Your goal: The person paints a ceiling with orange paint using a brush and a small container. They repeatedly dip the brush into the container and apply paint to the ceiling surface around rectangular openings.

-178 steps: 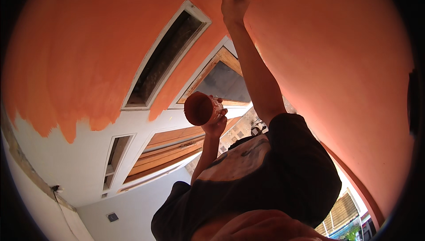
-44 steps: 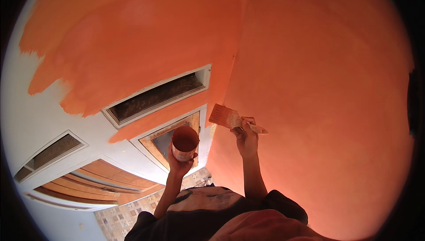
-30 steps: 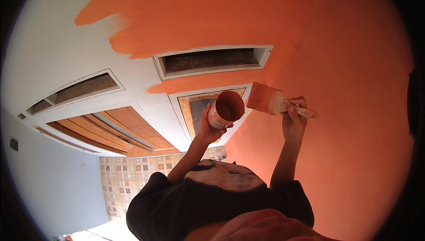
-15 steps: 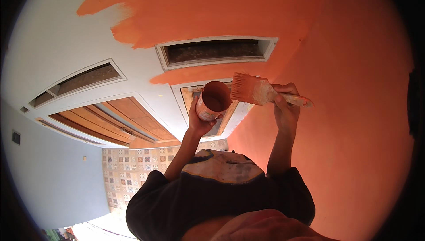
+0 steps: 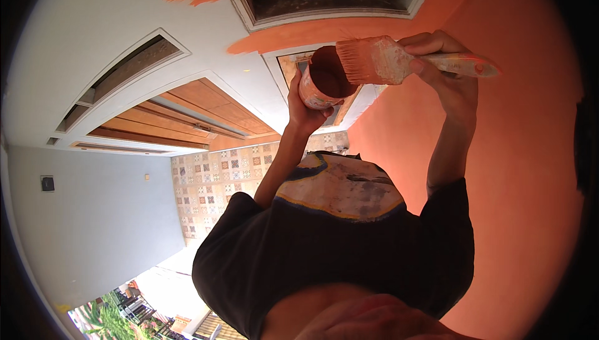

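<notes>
My left hand (image 5: pixel 304 110) is closed around a paint can (image 5: pixel 319 95), tilted so its orange-brown inside shows. Its outside is pale and smeared with paint. My right hand (image 5: pixel 446 68) grips the handle of a wide paintbrush (image 5: pixel 377 60), its worn ferrule spattered with dried paint. The bristles are coated orange and point left, overlapping the can's right rim in the picture; whether they touch it I cannot tell. Both hands are raised in front of a wall (image 5: pixel 206 34) that is partly white and partly orange.
A framed vent opening (image 5: pixel 324 0) lies above the brush, and another vent (image 5: pixel 128 68) is at left. Wooden door panels (image 5: pixel 187 115) sit below it. The right wall (image 5: pixel 524 171) is orange. A patterned tile floor (image 5: pixel 231 171) and a grey wall (image 5: pixel 100 215) are lower left.
In the picture, both hands, the can and the brush have shifted up and right. The view has tilted, with vents and doors higher and plants now showing at lower left.
</notes>
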Demonstrator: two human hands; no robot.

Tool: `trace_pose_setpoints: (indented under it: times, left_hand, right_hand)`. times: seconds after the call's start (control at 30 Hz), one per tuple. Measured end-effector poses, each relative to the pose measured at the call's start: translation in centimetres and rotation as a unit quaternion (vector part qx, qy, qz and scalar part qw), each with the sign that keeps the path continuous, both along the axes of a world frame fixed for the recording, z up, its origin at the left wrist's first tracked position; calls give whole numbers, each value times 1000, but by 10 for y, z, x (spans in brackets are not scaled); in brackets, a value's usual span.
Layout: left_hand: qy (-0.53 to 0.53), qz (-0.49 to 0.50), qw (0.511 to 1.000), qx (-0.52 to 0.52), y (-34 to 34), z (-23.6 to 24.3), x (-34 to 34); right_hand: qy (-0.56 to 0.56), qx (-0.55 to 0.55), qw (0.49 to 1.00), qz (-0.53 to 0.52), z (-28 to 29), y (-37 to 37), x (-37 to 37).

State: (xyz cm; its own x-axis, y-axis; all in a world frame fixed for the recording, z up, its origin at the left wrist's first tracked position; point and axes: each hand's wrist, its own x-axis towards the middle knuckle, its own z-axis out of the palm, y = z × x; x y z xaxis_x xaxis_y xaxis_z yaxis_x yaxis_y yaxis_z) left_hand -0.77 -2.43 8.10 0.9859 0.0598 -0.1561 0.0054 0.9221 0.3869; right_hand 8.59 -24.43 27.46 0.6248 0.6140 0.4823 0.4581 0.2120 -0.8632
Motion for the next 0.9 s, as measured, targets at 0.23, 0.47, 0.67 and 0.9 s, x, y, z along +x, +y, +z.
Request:
trace_pose_setpoints:
  times: [0.23,0.47,0.67,0.9]
  left_hand:
    - [-12,18,1000,-9,0,-3,0]
    - [-102,87,964,229,-7,-1,-8]
    - [-104,41,992,51,-15,-2,-3]
    - [-67,43,997,-2,-21,-9,-5]
  right_hand:
    - [-61,-149,983,83,11,23,-6]
    - [-72,-209,974,51,7,38,-14]
    - [-81,-260,962,22,3,50,-30]
    - [-148,-316,937,25,-19,66,-34]
